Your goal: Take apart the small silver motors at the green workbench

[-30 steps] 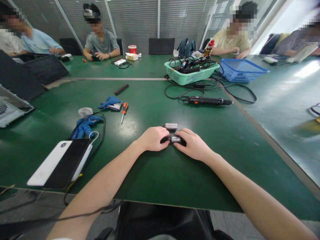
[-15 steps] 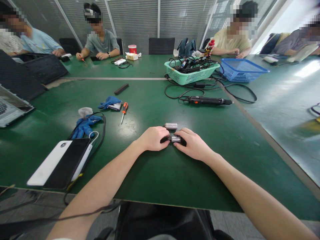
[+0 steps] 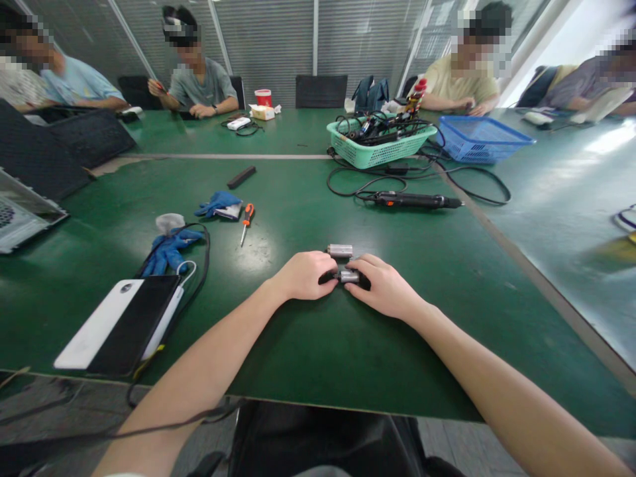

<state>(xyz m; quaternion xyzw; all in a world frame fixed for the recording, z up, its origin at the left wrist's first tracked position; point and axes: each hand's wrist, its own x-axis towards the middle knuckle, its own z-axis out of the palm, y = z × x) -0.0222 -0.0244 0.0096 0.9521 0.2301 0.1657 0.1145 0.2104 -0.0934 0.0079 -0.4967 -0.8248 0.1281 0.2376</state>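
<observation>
Grip narrow on a small metal cylinder (image 3: pixel 349 277) with black ends, left hand (image 3: pixel 303 275) and right hand (image 3: pixel 382 287) closed around it from either side on the green table (image 3: pixel 318 351), a second metal cylinder (image 3: pixel 340 251) lying just beyond both hands, a screwdriver (image 3: pixel 247 222) well off to the left.

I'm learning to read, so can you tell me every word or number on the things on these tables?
No word or number can be read clearly.
The red-and-white paper cup: markings too small to read.
The small box beside it: print too small to read.
The red-topped spray can: label too blurred to read.
The black electric screwdriver: any markings too small to read.
</observation>
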